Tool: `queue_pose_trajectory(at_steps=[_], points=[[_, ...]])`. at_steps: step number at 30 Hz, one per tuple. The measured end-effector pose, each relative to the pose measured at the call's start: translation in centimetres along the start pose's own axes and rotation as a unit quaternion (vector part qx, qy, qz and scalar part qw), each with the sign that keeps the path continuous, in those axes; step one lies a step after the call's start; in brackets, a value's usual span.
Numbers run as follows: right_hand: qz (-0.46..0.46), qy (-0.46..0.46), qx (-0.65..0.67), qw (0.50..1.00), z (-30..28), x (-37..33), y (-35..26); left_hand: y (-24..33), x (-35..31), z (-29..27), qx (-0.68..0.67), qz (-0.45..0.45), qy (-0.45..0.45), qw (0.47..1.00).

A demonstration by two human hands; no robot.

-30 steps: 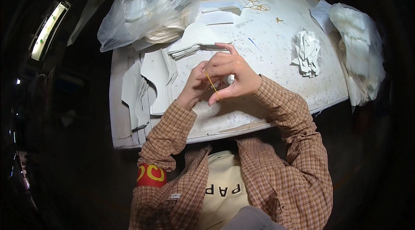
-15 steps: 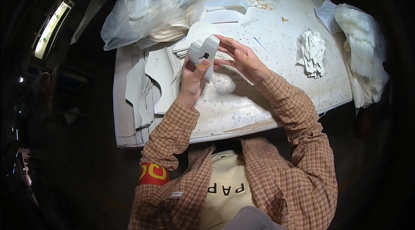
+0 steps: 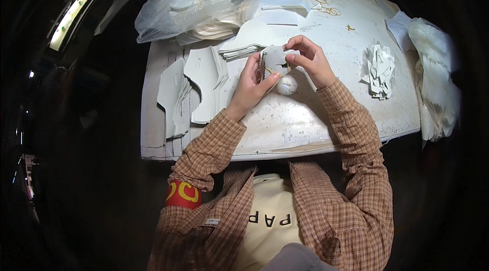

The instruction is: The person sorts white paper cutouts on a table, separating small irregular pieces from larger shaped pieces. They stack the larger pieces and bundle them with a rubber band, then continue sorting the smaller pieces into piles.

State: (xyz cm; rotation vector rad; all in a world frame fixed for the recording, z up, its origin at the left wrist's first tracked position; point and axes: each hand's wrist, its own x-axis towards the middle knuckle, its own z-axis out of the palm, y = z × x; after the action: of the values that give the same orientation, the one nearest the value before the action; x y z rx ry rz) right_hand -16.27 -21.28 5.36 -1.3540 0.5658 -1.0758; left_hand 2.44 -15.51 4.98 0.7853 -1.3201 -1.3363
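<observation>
Small bundle of grey-white cut card pieces (image 3: 275, 57) is between the two hands, up above the white, scuffed counter (image 3: 260, 138). Left hand (image 3: 253, 86) grasps it from the left: fingers along the left side, thumb at the lower edge. Right hand (image 3: 312, 63) is at the upper right, bent fingers and thumb pinching the right edge. Both hands on the bundle, neither released. Thin yellow rubber band (image 3: 288, 68) runs across the bundle's lower part, near the left thumb; whether it goes all the way around the back, can't tell. Whether the right fingers also hold the band, can't tell.

White rounded lump (image 3: 287, 86) just below the bundle, between the hands; contact with the bundle unclear. Left of the left hand, two stacks of white shaped card: an outer stack (image 3: 173, 95) at the counter's left side and an inner stack (image 3: 206, 82) beside it. Third white card stack (image 3: 244, 48) lies beyond the left hand, near the bundle. Clear plastic bag with pale sheets (image 3: 201, 1) at far left. Loose yellow rubber bands (image 3: 328, 11) beyond the right hand. Heap of crumpled white paper strips (image 3: 379, 72) to the right, well apart from the hands. Translucent plastic bag (image 3: 435, 80) at the right edge.
</observation>
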Motion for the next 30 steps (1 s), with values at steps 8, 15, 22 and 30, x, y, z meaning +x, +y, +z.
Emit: queue_pose_trajectory(at_steps=[8, 15, 22, 30], points=[[-0.055, 0.351, 0.04, 0.934, -12.2, 2.5, 0.5, 6.8, -4.4, -2.3, 0.216, 0.056, 0.034, 0.974], [0.014, 0.449, -0.186, 0.874, -15.0, 3.4, 3.6, 11.1, -7.8, -17.9, 0.44, -0.06, 0.254, 0.859], [0.053, 0.008, -0.091, 0.994, 2.7, 3.3, 2.4, 5.7, -9.6, -25.3, 0.552, -0.254, 0.209, 0.766], [0.327, 0.002, -0.061, 0.943, 14.5, 5.6, 7.3, 3.9, -8.6, -25.3, 0.315, -0.275, 0.179, 0.891]])
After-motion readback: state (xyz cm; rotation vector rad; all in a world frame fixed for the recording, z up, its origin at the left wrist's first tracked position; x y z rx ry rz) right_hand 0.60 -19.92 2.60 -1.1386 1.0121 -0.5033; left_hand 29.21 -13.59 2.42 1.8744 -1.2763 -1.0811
